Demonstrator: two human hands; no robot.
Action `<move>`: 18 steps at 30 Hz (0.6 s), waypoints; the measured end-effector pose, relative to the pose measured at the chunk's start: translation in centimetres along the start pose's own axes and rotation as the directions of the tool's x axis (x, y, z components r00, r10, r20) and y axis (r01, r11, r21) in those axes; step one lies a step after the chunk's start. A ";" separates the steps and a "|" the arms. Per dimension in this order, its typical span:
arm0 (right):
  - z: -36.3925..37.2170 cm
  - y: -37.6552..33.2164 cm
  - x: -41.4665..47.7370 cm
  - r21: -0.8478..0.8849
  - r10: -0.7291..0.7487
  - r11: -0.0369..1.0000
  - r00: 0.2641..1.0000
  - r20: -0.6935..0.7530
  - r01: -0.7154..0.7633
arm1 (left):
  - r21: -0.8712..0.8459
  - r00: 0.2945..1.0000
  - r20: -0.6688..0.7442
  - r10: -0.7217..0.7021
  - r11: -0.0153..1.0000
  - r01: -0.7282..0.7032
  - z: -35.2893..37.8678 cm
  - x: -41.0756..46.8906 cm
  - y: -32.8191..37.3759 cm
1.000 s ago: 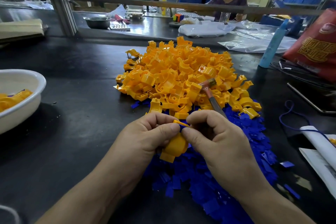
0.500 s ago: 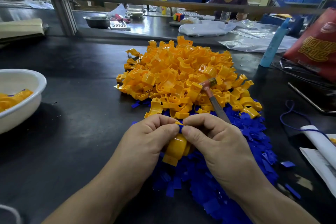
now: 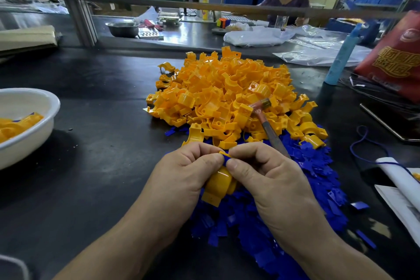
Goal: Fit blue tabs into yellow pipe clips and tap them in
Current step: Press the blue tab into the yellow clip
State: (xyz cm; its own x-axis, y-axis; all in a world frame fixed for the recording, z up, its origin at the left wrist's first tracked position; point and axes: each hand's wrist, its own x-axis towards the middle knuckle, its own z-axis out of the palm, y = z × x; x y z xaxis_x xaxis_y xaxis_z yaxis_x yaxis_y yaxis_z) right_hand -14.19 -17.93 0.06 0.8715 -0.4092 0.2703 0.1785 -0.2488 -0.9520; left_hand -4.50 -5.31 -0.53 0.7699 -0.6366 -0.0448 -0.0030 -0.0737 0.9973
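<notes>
My left hand grips a yellow pipe clip just above the near edge of the blue pile. My right hand pinches a small blue tab at the clip's top edge, thumb against my left thumb. A small hammer sticks out from behind my right hand, and its head lies on the heap of yellow clips. Loose blue tabs are spread under and to the right of my hands.
A white bowl with a few yellow clips stands at the left edge. A red bag, a blue bottle and plastic sheets lie at the back right. Papers and a blue cord are at the right. A person sits beyond the rail.
My hands have stayed in place. The clip has turned a little in my fingers, and the blue tab now shows between my thumbs at its top edge.
</notes>
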 end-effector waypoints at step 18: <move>-7.4 0.2 1.8 -0.960 0.206 0.136 0.954 -0.216 -0.247 | 0.786 0.947 -0.312 -0.079 0.538 0.304 -8.3 2.1 0.2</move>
State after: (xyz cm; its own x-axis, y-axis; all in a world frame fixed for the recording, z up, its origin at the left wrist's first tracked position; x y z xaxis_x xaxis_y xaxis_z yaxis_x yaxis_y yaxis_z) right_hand -16.01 -25.22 1.43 0.7698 -0.6314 0.0934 -0.6288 -0.7753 -0.0582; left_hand 2.41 -0.34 0.03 0.9285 -0.3570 -0.1024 -0.2691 -0.8367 0.4769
